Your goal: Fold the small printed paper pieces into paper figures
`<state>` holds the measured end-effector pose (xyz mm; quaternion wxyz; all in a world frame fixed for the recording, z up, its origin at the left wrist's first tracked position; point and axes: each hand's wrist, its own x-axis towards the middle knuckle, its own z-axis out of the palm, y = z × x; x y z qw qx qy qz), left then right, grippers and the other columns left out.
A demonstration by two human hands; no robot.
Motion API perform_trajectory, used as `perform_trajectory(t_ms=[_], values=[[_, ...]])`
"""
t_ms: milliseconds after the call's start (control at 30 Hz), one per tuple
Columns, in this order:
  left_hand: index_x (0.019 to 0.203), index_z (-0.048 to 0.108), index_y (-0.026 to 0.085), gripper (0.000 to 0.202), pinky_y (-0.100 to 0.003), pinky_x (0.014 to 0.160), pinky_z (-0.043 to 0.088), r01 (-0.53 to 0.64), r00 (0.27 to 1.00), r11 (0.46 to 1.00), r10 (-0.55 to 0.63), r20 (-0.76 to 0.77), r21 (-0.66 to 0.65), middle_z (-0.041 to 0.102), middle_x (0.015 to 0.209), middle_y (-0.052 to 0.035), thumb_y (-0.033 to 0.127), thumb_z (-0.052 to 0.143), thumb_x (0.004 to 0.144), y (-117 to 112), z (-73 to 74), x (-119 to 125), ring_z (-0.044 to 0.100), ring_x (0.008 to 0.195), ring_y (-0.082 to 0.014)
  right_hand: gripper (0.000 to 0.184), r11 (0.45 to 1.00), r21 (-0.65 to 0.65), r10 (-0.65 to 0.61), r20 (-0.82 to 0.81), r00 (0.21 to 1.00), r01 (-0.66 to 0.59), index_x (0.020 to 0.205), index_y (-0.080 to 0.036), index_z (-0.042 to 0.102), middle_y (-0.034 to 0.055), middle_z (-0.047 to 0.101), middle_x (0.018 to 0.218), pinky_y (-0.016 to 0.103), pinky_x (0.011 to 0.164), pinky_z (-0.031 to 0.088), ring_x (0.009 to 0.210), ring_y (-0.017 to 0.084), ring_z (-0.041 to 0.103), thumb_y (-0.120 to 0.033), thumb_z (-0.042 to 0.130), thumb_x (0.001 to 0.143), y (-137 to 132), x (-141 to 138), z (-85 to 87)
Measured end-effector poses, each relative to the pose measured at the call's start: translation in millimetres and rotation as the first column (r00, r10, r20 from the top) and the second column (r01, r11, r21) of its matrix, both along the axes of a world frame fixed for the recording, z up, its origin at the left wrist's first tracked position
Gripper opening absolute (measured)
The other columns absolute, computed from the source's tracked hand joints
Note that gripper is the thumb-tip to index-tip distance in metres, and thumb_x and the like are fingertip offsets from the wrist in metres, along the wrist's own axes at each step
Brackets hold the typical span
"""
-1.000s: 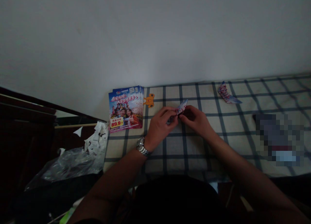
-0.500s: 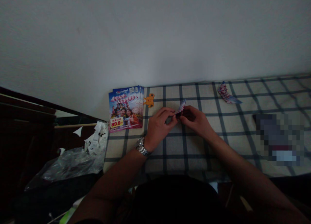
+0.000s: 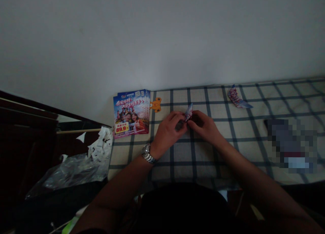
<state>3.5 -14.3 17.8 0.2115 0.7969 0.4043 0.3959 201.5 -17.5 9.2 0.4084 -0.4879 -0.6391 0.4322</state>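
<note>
With a narrow 2-handed grip, our left hand (image 3: 168, 131) and right hand (image 3: 206, 126) pinched the small folded blue, white and pink paper (image 3: 189, 113) over the cream-and-blue checked cloth surface (image 3: 182, 153). Its long axis leaned slightly right, tip toward the plain grey wall (image 3: 162, 41). We saw sharp corners, and cloth up to the far edge (image 3: 180, 90).

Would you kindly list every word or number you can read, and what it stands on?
"89.9": on the yellow label of the top flyer.
"泰安方特", seemingly: stylised headline on that flyer; its second line is uncertain.
Flyer's remaining print: too small or blurred.
Held folded paper, loose folded paper: printed, but too small and blurred.
</note>
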Motion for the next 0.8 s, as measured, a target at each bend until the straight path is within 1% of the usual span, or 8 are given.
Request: perform_trajectory(t_ms=[67,167,233,433,567,800], values=[[0.104,0.060,0.022,0.019,-0.034,0.089,0.058,0.007,1.000,1.000,-0.006,0.024,-0.028,0.068,0.112,-0.0044,0.011,0.068,0.091,0.1,0.3,0.6,0.067,0.103,-0.0191,0.029,1.000,0.008,0.009,0.007,1.000,-0.009,0.117,-0.025,0.065,0.0065,0.076,0.105,0.043,0.091,0.060,0.098,0.026,0.074,-0.041,0.071,0.093,-0.1,-0.1,0.1],[0.099,0.059,0.021,0.017,-0.031,0.083,0.057,-0.020,0.998,0.999,0.022,0.051,-0.040,0.066,0.100,-0.0025,0.011,0.068,0.090,0.3,-0.5,0.4,0.065,0.092,-0.0170,0.030,1.000,0.006,0.022,-0.004,1.000,-0.022,0.117,-0.026,0.065,0.0063,0.076,0.105,0.042,0.091,0.061,0.098,0.026,0.074,-0.043,0.072,0.093,0.1,0.5,-1.9],[0.097,0.059,0.021,0.016,-0.030,0.080,0.057,-0.036,0.997,0.998,0.039,0.062,-0.048,0.065,0.097,-0.0019,0.012,0.069,0.089,0.5,-1.6,-0.5,0.064,0.089,-0.0166,0.030,1.000,-0.005,0.027,-0.023,0.999,-0.027,0.116,-0.026,0.065,0.0062,0.077,0.105,0.042,0.091,0.062,0.098,0.026,0.075,-0.043,0.073,0.092,0.5,0.9,-3.8],[0.099,0.060,0.021,0.013,-0.027,0.077,0.060,-0.034,0.992,0.993,0.047,0.117,-0.114,0.066,0.097,-0.0021,0.013,0.066,0.091,0.6,-3.7,-2.6,0.067,0.086,-0.0148,0.028,1.000,0.003,0.015,-0.030,0.999,-0.015,0.113,-0.025,0.066,0.0063,0.077,0.106,0.042,0.092,0.063,0.098,0.025,0.076,-0.042,0.072,0.092,0.4,0.7,-3.0],[0.098,0.061,0.021,0.013,-0.026,0.074,0.060,-0.043,0.990,0.992,0.058,0.126,-0.123,0.067,0.095,-0.0017,0.014,0.067,0.090,0.2,-2.3,-2.8,0.067,0.083,-0.0143,0.026,1.000,0.009,0.005,-0.014,1.000,-0.005,0.112,-0.025,0.066,0.0056,0.077,0.102,0.041,0.088,0.063,0.092,0.024,0.076,-0.040,0.072,0.091,0.0,1.1,-0.9],[0.098,0.062,0.021,0.010,-0.025,0.073,0.059,-0.059,0.988,0.990,0.076,0.131,-0.129,0.068,0.095,-0.0016,0.017,0.068,0.091,1.5,-3.1,-3.1,0.068,0.083,-0.0138,0.025,1.000,-0.008,0.000,-0.031,1.000,0.000,0.111,-0.025,0.066,0.0058,0.078,0.102,0.041,0.087,0.064,0.093,0.024,0.077,-0.037,0.073,0.090,0.4,1.4,-3.1]])
